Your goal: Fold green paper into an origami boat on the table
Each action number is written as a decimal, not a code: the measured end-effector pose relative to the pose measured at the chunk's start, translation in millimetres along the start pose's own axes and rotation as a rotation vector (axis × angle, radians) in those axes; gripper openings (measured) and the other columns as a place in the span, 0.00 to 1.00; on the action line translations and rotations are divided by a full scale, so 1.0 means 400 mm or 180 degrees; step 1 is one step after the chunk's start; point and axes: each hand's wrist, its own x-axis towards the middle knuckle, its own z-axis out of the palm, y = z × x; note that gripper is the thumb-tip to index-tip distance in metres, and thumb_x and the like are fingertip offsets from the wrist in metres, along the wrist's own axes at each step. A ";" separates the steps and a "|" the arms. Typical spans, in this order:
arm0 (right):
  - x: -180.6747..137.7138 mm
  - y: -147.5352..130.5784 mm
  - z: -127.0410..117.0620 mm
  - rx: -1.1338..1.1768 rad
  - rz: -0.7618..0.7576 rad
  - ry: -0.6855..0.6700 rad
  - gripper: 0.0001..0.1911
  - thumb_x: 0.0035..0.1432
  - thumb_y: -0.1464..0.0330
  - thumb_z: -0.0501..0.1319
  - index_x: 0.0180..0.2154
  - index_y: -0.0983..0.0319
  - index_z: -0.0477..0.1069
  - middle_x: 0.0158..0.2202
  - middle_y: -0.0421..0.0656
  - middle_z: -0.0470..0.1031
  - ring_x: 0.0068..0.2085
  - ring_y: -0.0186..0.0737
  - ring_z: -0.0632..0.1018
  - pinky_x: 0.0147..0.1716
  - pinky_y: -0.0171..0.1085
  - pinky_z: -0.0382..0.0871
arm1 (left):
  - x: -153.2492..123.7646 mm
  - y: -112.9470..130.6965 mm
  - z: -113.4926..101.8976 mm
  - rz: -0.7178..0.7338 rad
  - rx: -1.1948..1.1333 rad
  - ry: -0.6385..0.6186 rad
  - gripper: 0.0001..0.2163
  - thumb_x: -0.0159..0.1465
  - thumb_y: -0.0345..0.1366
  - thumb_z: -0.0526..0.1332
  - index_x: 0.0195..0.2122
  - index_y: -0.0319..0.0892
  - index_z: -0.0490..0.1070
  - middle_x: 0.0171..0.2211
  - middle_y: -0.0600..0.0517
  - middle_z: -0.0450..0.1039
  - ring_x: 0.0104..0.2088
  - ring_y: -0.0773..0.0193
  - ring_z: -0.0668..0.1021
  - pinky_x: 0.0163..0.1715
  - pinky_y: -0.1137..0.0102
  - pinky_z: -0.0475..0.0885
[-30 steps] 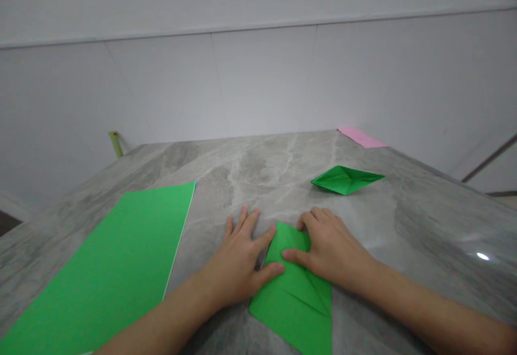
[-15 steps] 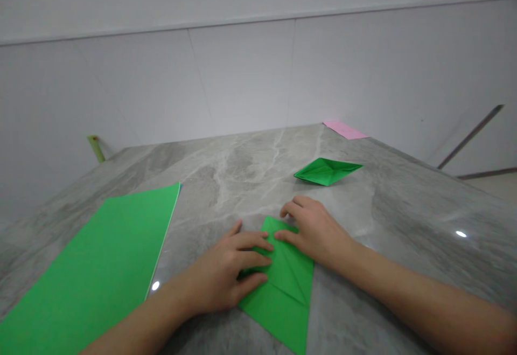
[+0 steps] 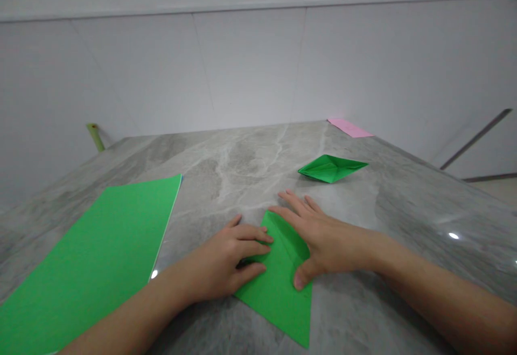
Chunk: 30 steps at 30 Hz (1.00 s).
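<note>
A partly folded green paper (image 3: 278, 285) lies on the grey marble table (image 3: 250, 172) right in front of me. My left hand (image 3: 230, 258) rests on its left edge, fingers curled and pressing the paper down. My right hand (image 3: 319, 236) lies flat on the paper's upper right part, fingers stretched out, thumb pressed on the fold near the right edge. A finished green folded paper boat (image 3: 329, 167) sits farther back to the right, apart from both hands.
A flat stack of green sheets (image 3: 92, 252) lies at the left. A pink sheet (image 3: 349, 127) rests at the far right corner. A small green stick (image 3: 95, 136) leans at the far left edge. A white wall stands behind the table.
My right hand has gone from curled at the paper's top to flat across it, thumb sliding down the fold. My left hand has curled its fingers onto the left edge.
</note>
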 end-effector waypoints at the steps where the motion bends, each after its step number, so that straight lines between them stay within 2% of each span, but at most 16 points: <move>1: -0.002 0.001 0.002 0.0036 -0.0025 -0.0130 0.62 0.41 0.48 0.72 0.69 0.63 0.47 0.71 0.62 0.38 0.69 0.71 0.40 0.63 0.66 0.39 | 0.000 0.000 0.000 0.0006 0.0002 0.0008 0.14 0.63 0.31 0.63 0.51 0.42 0.74 0.54 0.46 0.75 0.56 0.53 0.74 0.66 0.43 0.47; 3: -0.002 0.003 0.008 0.0058 -0.0088 -0.0270 0.65 0.39 0.47 0.72 0.70 0.64 0.43 0.71 0.64 0.38 0.69 0.73 0.40 0.63 0.67 0.37 | 0.000 -0.001 0.001 0.0044 0.0026 0.0004 0.14 0.64 0.31 0.63 0.51 0.42 0.74 0.53 0.46 0.75 0.57 0.53 0.74 0.66 0.44 0.47; 5: 0.003 0.001 0.017 -0.0031 -0.0173 -0.0142 0.65 0.38 0.46 0.72 0.69 0.65 0.46 0.70 0.64 0.42 0.69 0.73 0.44 0.63 0.67 0.39 | -0.002 -0.003 0.002 0.0118 0.0096 0.0019 0.13 0.64 0.32 0.63 0.50 0.42 0.75 0.54 0.45 0.74 0.57 0.53 0.73 0.66 0.44 0.48; 7: 0.011 -0.008 0.026 -0.0207 -0.0150 0.0295 0.57 0.43 0.47 0.71 0.67 0.65 0.53 0.67 0.63 0.52 0.67 0.69 0.54 0.62 0.64 0.47 | -0.004 -0.003 0.003 0.0201 0.0205 0.0065 0.13 0.65 0.34 0.62 0.50 0.43 0.75 0.56 0.44 0.71 0.59 0.51 0.71 0.65 0.45 0.52; 8: 0.016 -0.016 0.030 -0.0315 -0.0043 0.0596 0.50 0.46 0.48 0.69 0.64 0.66 0.59 0.64 0.61 0.59 0.65 0.65 0.60 0.61 0.60 0.53 | -0.005 -0.002 0.003 0.0207 0.0266 0.0106 0.13 0.65 0.35 0.62 0.51 0.43 0.75 0.57 0.43 0.69 0.60 0.50 0.69 0.64 0.47 0.54; 9: 0.019 -0.025 0.033 -0.0425 0.0136 0.0862 0.43 0.49 0.50 0.69 0.60 0.67 0.64 0.60 0.60 0.65 0.61 0.61 0.66 0.59 0.56 0.59 | -0.004 -0.002 0.004 0.0174 0.0321 0.0147 0.14 0.65 0.37 0.63 0.52 0.43 0.75 0.58 0.41 0.67 0.61 0.49 0.68 0.63 0.48 0.58; 11: 0.023 -0.044 0.036 -0.0680 0.0680 0.1119 0.35 0.48 0.50 0.70 0.50 0.69 0.71 0.48 0.59 0.73 0.51 0.61 0.74 0.50 0.54 0.68 | -0.003 0.000 0.004 0.0016 0.0395 0.0217 0.19 0.63 0.40 0.64 0.54 0.41 0.73 0.59 0.39 0.64 0.61 0.47 0.66 0.61 0.51 0.63; 13: 0.020 -0.058 0.037 -0.0829 0.1104 0.1053 0.32 0.47 0.50 0.70 0.44 0.69 0.72 0.42 0.58 0.76 0.43 0.61 0.77 0.42 0.52 0.71 | 0.000 -0.001 0.004 -0.0157 0.0421 0.0254 0.24 0.61 0.43 0.66 0.57 0.38 0.70 0.59 0.37 0.63 0.61 0.46 0.65 0.60 0.52 0.64; 15: 0.014 -0.064 0.036 -0.0799 0.1345 0.0897 0.30 0.47 0.50 0.70 0.42 0.68 0.72 0.37 0.55 0.77 0.38 0.59 0.79 0.36 0.49 0.71 | 0.003 -0.003 0.005 -0.0242 0.0421 0.0261 0.27 0.61 0.44 0.67 0.58 0.37 0.68 0.59 0.37 0.62 0.61 0.47 0.64 0.61 0.53 0.63; 19: 0.010 -0.063 0.035 -0.0517 0.1405 0.0864 0.21 0.47 0.53 0.70 0.34 0.63 0.72 0.31 0.49 0.78 0.35 0.54 0.78 0.30 0.42 0.65 | 0.005 -0.015 0.009 -0.0296 0.0371 0.0318 0.30 0.60 0.44 0.68 0.61 0.38 0.64 0.60 0.39 0.62 0.62 0.49 0.63 0.62 0.54 0.62; 23: 0.023 -0.058 0.038 0.0246 0.1130 0.1184 0.11 0.47 0.64 0.69 0.28 0.60 0.68 0.27 0.41 0.74 0.30 0.43 0.75 0.28 0.38 0.61 | 0.006 -0.021 0.017 -0.0433 0.0156 0.0453 0.29 0.59 0.43 0.68 0.60 0.41 0.65 0.61 0.42 0.62 0.62 0.50 0.64 0.62 0.56 0.62; 26: 0.033 -0.049 0.039 0.1466 0.1082 0.1481 0.10 0.48 0.68 0.67 0.27 0.60 0.65 0.24 0.36 0.69 0.27 0.37 0.71 0.25 0.35 0.61 | 0.011 -0.013 0.019 -0.0780 -0.0249 0.0849 0.28 0.59 0.40 0.67 0.60 0.43 0.64 0.57 0.43 0.68 0.57 0.52 0.70 0.59 0.55 0.64; 28: 0.037 -0.043 0.037 0.2332 0.0955 0.1593 0.12 0.47 0.65 0.68 0.27 0.60 0.64 0.23 0.35 0.68 0.26 0.35 0.70 0.24 0.34 0.62 | 0.016 -0.004 0.015 -0.1037 -0.0743 0.1107 0.22 0.61 0.40 0.64 0.56 0.43 0.67 0.49 0.46 0.74 0.49 0.55 0.75 0.52 0.57 0.69; 30: 0.037 -0.038 0.032 0.2861 0.0775 0.1608 0.14 0.46 0.61 0.70 0.28 0.60 0.67 0.23 0.35 0.69 0.25 0.35 0.70 0.24 0.33 0.63 | 0.020 0.005 0.009 -0.1188 -0.1283 0.1156 0.11 0.65 0.41 0.59 0.44 0.41 0.73 0.36 0.50 0.76 0.36 0.60 0.77 0.39 0.65 0.73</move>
